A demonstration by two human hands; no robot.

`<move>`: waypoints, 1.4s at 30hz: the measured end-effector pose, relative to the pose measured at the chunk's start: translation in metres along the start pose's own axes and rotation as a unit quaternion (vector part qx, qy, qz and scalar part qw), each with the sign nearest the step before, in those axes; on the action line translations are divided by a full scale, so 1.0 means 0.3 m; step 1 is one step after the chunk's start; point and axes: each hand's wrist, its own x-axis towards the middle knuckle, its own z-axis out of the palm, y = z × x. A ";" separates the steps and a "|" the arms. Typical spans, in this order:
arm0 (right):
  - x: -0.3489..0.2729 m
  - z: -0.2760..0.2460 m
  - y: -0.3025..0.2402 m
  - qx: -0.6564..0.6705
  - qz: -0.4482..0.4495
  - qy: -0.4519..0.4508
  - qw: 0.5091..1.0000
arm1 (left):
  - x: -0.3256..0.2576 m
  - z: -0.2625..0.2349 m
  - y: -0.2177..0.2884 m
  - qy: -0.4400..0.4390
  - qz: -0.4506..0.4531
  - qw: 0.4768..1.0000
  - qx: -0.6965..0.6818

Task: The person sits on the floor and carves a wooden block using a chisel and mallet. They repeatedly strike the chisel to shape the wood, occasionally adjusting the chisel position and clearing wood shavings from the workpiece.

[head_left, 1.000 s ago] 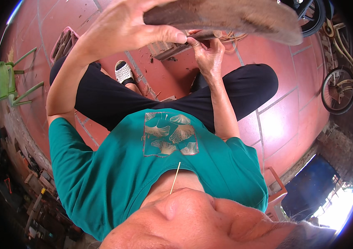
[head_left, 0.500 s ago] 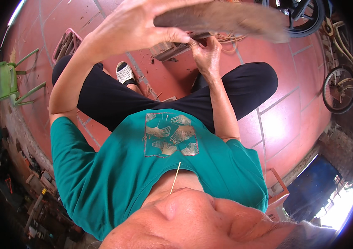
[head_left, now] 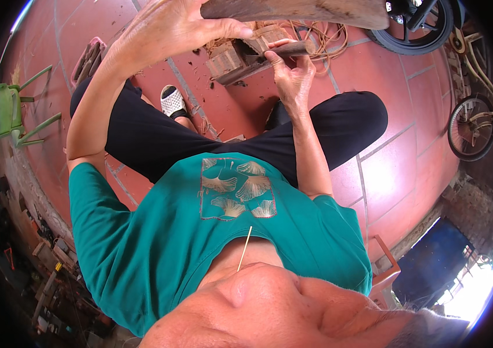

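Observation:
My left hand (head_left: pixel 171 29) grips one end of a long, thick brown piece of wood (head_left: pixel 310 13) at the top edge. Its upper fingers are cut off by the picture's rim. Below it, my right hand (head_left: pixel 294 74) is closed around a short round wooden stick (head_left: pixel 294 49), thumb and fingertips around its middle. Under the stick lies a carved wooden block (head_left: pixel 226 61) on the tiled floor, between my feet. The contact between stick and block cannot be made out.
Wood shavings and a coiled orange cord (head_left: pixel 333 43) lie around the block. A pink basket (head_left: pixel 89 61) of wood pieces and a green chair (head_left: pixel 6 110) stand left. At right are a motorbike wheel (head_left: pixel 417 35) and a bicycle wheel (head_left: pixel 472 126).
The long wooden piece has moved up and slightly left with my left hand, uncovering the block and stick. My right hand stays nearly in place.

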 end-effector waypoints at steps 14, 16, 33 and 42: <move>-0.003 0.011 0.016 -0.010 -0.020 0.009 1.000 | -0.015 0.080 0.002 -0.058 0.019 0.991 0.115; -0.001 0.007 0.007 -0.036 0.002 0.003 0.999 | -0.009 0.070 0.009 -0.009 0.041 0.993 0.114; -0.026 -0.010 0.007 -0.110 0.016 -0.011 0.994 | 0.004 -0.025 0.083 -0.054 -0.075 0.991 0.100; -0.015 0.029 -0.016 -0.001 -0.034 -0.021 0.999 | -0.034 -0.027 0.000 0.029 -0.045 0.996 0.065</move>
